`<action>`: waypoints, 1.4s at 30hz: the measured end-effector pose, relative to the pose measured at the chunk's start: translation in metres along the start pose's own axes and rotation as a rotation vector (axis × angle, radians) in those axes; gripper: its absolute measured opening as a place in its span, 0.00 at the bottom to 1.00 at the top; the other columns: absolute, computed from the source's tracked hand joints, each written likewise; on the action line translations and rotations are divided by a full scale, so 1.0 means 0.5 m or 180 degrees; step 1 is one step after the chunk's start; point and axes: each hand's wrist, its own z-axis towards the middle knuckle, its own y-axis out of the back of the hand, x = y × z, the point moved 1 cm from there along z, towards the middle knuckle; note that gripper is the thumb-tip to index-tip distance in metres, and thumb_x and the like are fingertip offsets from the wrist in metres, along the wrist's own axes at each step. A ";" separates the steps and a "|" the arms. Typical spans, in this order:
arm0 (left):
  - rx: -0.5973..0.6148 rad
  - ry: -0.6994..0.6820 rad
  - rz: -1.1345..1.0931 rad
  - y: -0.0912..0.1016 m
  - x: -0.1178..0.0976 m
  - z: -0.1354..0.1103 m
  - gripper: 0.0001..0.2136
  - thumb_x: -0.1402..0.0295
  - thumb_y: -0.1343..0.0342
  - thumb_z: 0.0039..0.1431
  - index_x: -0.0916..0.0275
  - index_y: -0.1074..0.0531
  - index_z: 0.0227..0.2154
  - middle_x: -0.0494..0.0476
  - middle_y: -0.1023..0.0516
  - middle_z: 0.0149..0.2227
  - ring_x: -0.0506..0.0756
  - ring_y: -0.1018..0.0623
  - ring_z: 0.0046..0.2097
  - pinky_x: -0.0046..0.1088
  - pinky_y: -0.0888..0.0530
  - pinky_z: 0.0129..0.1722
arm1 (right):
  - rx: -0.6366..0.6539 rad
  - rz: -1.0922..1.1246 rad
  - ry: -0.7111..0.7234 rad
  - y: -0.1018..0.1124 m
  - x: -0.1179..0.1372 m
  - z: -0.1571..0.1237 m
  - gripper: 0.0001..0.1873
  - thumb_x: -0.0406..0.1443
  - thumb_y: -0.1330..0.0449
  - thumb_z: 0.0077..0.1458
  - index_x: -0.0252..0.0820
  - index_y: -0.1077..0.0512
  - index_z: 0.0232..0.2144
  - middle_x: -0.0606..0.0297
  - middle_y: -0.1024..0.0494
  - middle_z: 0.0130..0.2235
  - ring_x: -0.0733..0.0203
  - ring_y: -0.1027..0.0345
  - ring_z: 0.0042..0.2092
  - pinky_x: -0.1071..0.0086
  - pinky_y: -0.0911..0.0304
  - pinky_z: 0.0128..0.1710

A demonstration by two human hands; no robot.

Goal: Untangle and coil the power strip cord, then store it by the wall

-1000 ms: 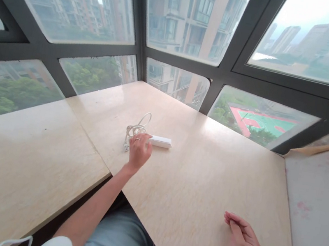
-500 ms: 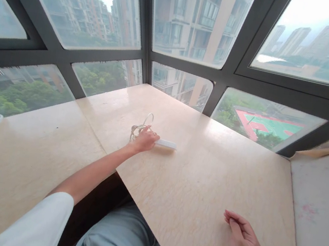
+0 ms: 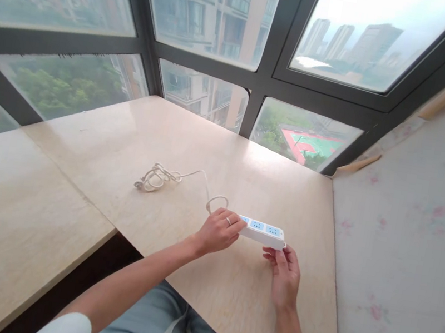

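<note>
A white power strip [image 3: 262, 233] with light blue socket faces is held just above the tabletop, sockets tilted up. My left hand [image 3: 220, 231], with a ring on one finger, is closed around its left end and covers part of it. At the other end, my right hand [image 3: 285, 272] has its thumb and fingers by the strip's corner, some of them under it; how firmly they grip is hard to make out. The pale cord [image 3: 157, 177] runs from the left end to a loose coil, where its plug [image 3: 139, 185] rests on the table.
The beige tabletop [image 3: 101, 158] fills the window corner, with a seam on the left and a cut-out front edge over a dark gap. Dark window frames [image 3: 203, 76] stand behind. A flowered wall [image 3: 393, 261] bounds the right side.
My left hand has brought the power strip right and nearer, and its socket face now shows. The cord has stretched out behind it. My right hand has come to its right end. The view has turned right.
</note>
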 end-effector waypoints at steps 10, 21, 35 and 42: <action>-0.0127 0.0131 -0.0537 -0.074 -0.102 0.015 0.09 0.69 0.51 0.65 0.62 0.30 0.46 0.59 0.22 0.38 0.57 0.23 0.42 0.36 0.28 0.40 | -0.0056 0.0914 -0.0067 -0.004 0.014 0.007 0.24 0.47 0.32 0.49 0.45 0.28 0.46 0.60 0.20 0.41 0.54 0.25 0.42 0.62 0.26 0.35; -0.0670 0.0749 -0.1013 0.080 -0.057 -0.028 0.14 0.71 0.47 0.61 0.59 0.32 0.50 0.63 0.25 0.47 0.58 0.25 0.50 0.39 0.26 0.49 | -0.0416 0.0565 0.0089 0.002 0.012 0.005 0.18 0.42 0.34 0.47 0.43 0.31 0.39 0.62 0.21 0.40 0.56 0.25 0.41 0.65 0.26 0.35; 0.0231 0.2107 -0.2132 0.004 -0.008 -0.108 0.16 0.57 0.46 0.62 0.62 0.31 0.47 0.60 0.23 0.42 0.55 0.21 0.41 0.34 0.24 0.40 | -0.0304 0.1171 -0.0216 0.019 0.029 0.010 0.10 0.38 0.36 0.46 0.47 0.29 0.35 0.68 0.19 0.34 0.57 0.24 0.37 0.57 0.26 0.40; 0.0061 0.2082 -0.2259 -0.002 -0.015 -0.102 0.16 0.60 0.43 0.60 0.62 0.29 0.48 0.60 0.22 0.43 0.54 0.22 0.40 0.30 0.25 0.37 | -0.0195 0.1050 -0.0315 0.013 0.032 0.004 0.23 0.37 0.36 0.45 0.54 0.31 0.46 0.71 0.21 0.38 0.56 0.25 0.40 0.52 0.26 0.42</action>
